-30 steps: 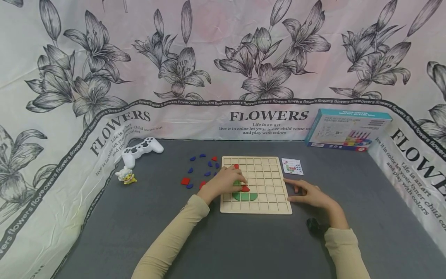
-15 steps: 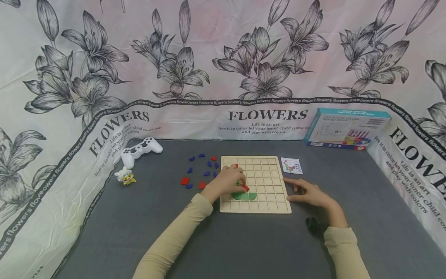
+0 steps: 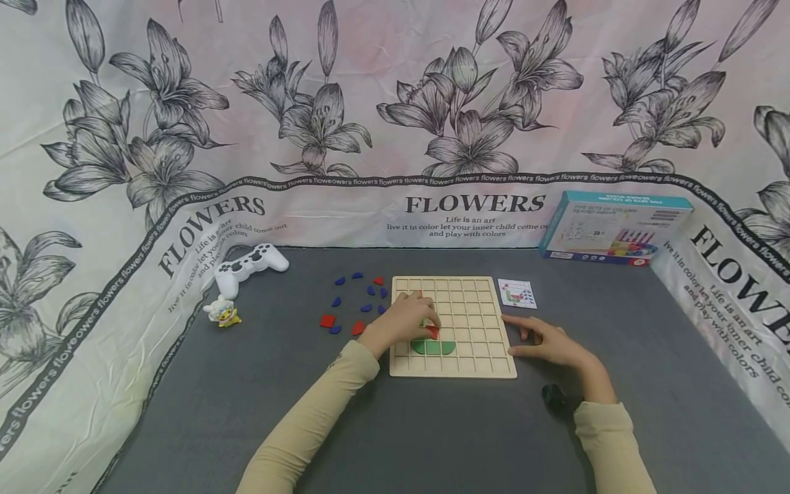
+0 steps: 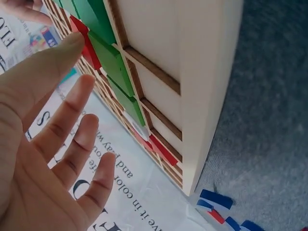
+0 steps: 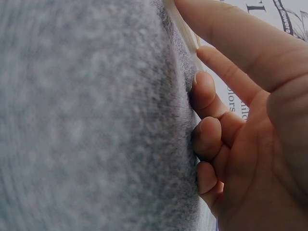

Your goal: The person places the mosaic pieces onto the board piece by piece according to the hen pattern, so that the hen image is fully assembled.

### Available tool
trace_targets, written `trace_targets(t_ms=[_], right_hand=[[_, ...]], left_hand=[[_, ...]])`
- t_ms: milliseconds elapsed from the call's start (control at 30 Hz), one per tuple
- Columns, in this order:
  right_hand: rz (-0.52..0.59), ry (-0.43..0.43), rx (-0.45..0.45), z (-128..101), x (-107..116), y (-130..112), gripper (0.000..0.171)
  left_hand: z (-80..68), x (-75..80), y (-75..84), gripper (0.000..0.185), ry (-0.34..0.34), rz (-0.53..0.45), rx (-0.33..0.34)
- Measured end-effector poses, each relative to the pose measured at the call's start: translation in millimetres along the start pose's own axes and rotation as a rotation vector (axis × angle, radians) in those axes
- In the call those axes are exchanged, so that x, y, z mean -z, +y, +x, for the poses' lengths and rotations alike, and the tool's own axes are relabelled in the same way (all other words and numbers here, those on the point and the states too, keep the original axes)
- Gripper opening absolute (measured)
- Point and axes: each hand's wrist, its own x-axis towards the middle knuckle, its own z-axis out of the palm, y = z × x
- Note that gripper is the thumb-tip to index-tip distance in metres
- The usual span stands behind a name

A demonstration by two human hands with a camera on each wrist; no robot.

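A wooden grid board [image 3: 470, 302] lies on the grey mat. Green pieces [image 3: 434, 348] sit in its lower left cells, with a red piece [image 3: 433, 333] just above them. My left hand [image 3: 402, 322] lies over the board's left part with a fingertip on the red piece. In the left wrist view the left hand's fingers [image 4: 62, 125] are straight, the index tip touching the red piece [image 4: 89, 47] beside the green pieces [image 4: 113, 62]. My right hand [image 3: 546, 343] rests on the mat at the board's right edge, holding nothing. In the right wrist view the right hand's fingers [image 5: 211, 96] are loosely curled against the mat.
Loose blue and red pieces [image 3: 354, 302] lie left of the board. A white game controller [image 3: 249, 265] and a small toy figure [image 3: 222, 312] sit far left. A pattern card [image 3: 517, 294] and a teal box [image 3: 614, 228] are at the back right. A small black object [image 3: 553, 396] lies by my right wrist.
My left hand's fingers have shifted slightly on the red piece, nudging it a little. The right hand has stayed in place.
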Motion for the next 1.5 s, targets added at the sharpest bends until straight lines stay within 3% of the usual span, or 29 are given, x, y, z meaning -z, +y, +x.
trace_targets(t_ms=[533, 900, 1233, 1500], right_hand=[[0.0, 0.0, -0.001, 0.5, -0.4, 1.3, 0.07], [0.012, 0.009, 0.01, -0.5, -1.1, 1.1, 0.069], [0.011, 0.005, 0.024, 0.4, -1.9, 0.2, 0.068], [0.008, 0.007, 0.028, -0.4, -1.3, -0.5, 0.069]], left_hand=[[-1.8, 0.4, 5.1, 0.024, 0.015, 0.026, 0.013], [-9.0, -0.9, -0.5, 0.03, 0.025, 0.003, 0.046], [-32.7, 4.4, -17.9, 0.024, 0.098, -0.089, 0.118], [-58.6, 3.8, -40.2, 0.025, 0.188, -0.103, 0.16]])
